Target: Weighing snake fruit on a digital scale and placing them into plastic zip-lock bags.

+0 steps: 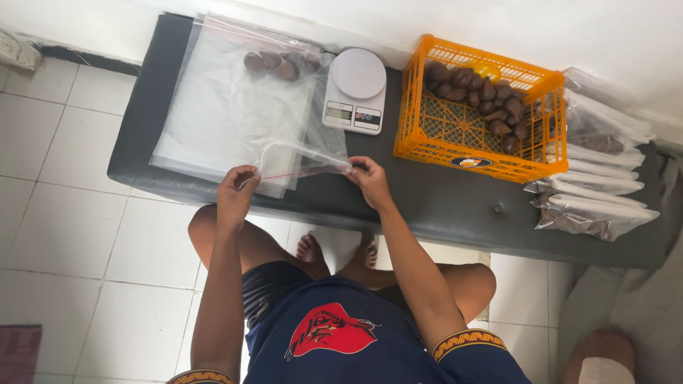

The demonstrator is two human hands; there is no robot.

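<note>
My left hand point(236, 192) and my right hand point(368, 178) each pinch one end of the open mouth of a clear zip bag point(299, 158) with a red seal line, held just above the front edge of a dark padded bench point(427, 203). The bag's body lies over a stack of flat clear plastic bags point(228, 114). Several dark brown round fruits point(274, 62) sit inside the far end of the plastic. A white digital kitchen scale point(356, 89) stands just beyond my right hand.
An orange plastic crate point(455, 146) with several brown fruits in it stands right of the scale. Filled, sealed clear bags point(597, 185) are stacked at the bench's right end. White floor tiles surround the bench. Another person's foot point(601, 355) shows at bottom right.
</note>
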